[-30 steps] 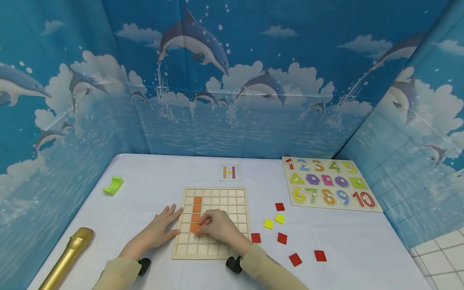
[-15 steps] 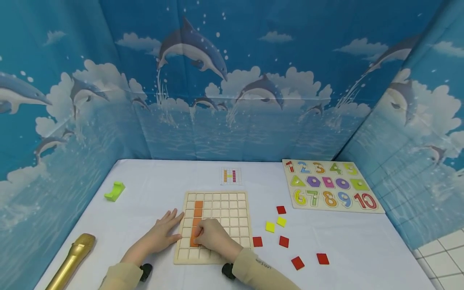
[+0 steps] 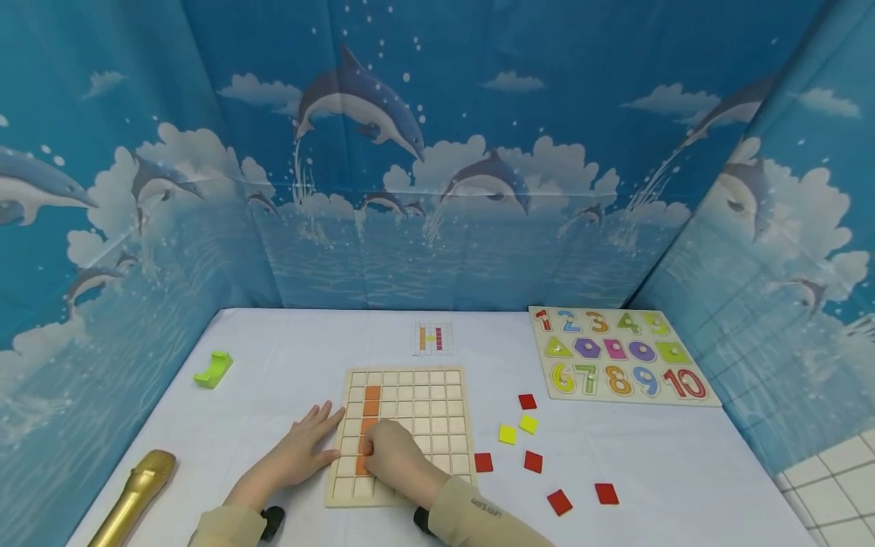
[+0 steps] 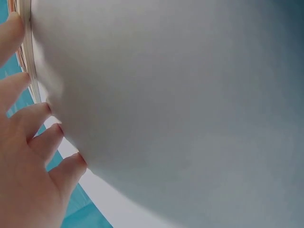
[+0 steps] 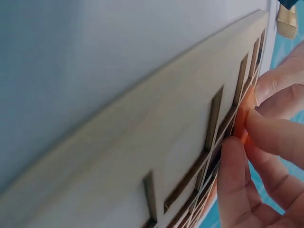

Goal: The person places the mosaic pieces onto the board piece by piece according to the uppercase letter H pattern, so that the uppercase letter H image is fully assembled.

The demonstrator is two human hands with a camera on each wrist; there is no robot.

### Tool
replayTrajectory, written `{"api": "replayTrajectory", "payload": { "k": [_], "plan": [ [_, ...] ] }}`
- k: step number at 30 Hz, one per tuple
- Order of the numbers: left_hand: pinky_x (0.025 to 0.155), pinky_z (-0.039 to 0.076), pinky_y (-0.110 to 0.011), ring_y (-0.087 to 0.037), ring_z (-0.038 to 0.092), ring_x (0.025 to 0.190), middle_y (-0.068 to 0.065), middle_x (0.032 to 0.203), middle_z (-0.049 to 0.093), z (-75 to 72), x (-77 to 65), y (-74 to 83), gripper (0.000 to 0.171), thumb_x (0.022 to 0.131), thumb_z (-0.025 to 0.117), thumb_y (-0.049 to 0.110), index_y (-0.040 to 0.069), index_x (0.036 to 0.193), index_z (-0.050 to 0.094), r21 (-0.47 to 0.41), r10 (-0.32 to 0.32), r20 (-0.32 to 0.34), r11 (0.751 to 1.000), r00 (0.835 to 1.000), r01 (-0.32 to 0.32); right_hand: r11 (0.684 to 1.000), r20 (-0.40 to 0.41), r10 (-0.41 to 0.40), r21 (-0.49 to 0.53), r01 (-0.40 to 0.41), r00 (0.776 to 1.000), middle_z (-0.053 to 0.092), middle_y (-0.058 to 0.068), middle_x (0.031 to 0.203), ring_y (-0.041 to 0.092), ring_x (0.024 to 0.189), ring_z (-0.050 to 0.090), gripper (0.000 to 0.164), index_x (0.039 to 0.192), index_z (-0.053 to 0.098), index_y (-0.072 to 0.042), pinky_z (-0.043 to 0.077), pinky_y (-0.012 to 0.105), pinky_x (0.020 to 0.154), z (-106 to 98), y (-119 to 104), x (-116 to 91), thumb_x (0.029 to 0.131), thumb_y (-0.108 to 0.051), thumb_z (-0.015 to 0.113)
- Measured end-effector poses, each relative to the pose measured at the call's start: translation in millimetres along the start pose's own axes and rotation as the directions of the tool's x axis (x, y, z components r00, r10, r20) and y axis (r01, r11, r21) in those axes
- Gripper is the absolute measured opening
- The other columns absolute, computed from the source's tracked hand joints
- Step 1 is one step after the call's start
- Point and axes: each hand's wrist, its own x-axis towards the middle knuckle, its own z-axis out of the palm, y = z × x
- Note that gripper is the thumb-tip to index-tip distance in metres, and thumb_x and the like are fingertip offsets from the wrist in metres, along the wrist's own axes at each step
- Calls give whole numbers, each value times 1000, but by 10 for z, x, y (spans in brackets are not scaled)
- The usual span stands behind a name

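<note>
A wooden grid board [image 3: 440, 410] lies on the white table, with a column of orange square tiles [image 3: 371, 408] in its left part. My right hand [image 3: 398, 458] is over the lower end of that column, fingers curled. In the right wrist view, thumb and fingertips pinch an orange tile [image 5: 243, 113] at the board's cells; whether it sits fully in its cell I cannot tell. My left hand [image 3: 298, 453] lies flat with spread fingers, its fingertips touching the board's left edge. A pattern card [image 3: 434, 339] showing an orange, yellow and red H lies behind the board.
Loose red tiles [image 3: 533, 461] and two yellow tiles [image 3: 507, 434] lie right of the board. A number-and-shape puzzle board [image 3: 622, 355] is at the back right. On the left are a gold microphone [image 3: 140, 486] and a green holder [image 3: 214, 369]. A dolphin curtain [image 3: 437, 251] stands behind.
My right hand has moved one cell nearer along the orange column, and its fingers have curled in more. The left hand keeps its place at the board's edge. The head view has tilted up slightly.
</note>
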Motion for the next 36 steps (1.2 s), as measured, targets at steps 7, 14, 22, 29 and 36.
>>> {"api": "replayTrajectory", "payload": {
  "k": [7, 14, 22, 29, 36],
  "plan": [
    [113, 14, -73, -50, 16, 147, -27, 159, 24, 12, -3, -53, 71, 89, 71, 27, 7, 150, 40, 13, -5, -2, 1000, 1000, 5, 1000, 12, 12, -13, -11, 1000, 54, -1, 73, 8, 59, 46, 21, 66, 60, -7, 40, 17, 49, 11, -47, 5, 81, 1, 73],
    [114, 14, -72, -50, 15, 147, -27, 159, 23, -6, -7, -66, 71, 90, 70, 27, 7, 151, 39, 23, -14, 4, 1000, 1000, 14, 983, -5, 24, 180, -23, 1000, 55, -6, 65, 4, 55, 47, 13, 75, 65, -9, 40, 17, 49, -131, 99, -51, 83, -4, 74],
    [116, 12, -70, -48, 13, 149, -25, 161, 21, -37, 37, -34, 72, 90, 70, 28, 9, 152, 38, 28, -22, 26, 999, 999, 22, 964, -62, 98, 255, -79, 993, 63, -3, 78, 8, 68, 55, 9, 93, 70, -6, 46, 21, 60, -565, 486, -205, 85, -10, 73],
    [116, 13, -70, -48, 15, 148, -25, 160, 22, -58, 45, 3, 71, 90, 70, 27, 8, 151, 39, 36, -22, 20, 999, 1000, 21, 932, -179, 293, 275, -238, 939, 67, -1, 82, 12, 73, 58, 13, 97, 71, -7, 51, 25, 65, -901, 929, -339, 85, -12, 75],
    [115, 13, -71, -49, 15, 148, -26, 160, 23, -57, 27, -14, 69, 91, 70, 24, 6, 151, 39, 26, -3, 15, 1000, 1000, 2, 891, -222, 430, 263, -370, 875, 69, 2, 89, 15, 78, 59, 19, 103, 70, -7, 52, 26, 70, -1177, 1320, -471, 87, -16, 74]
  ]
}}
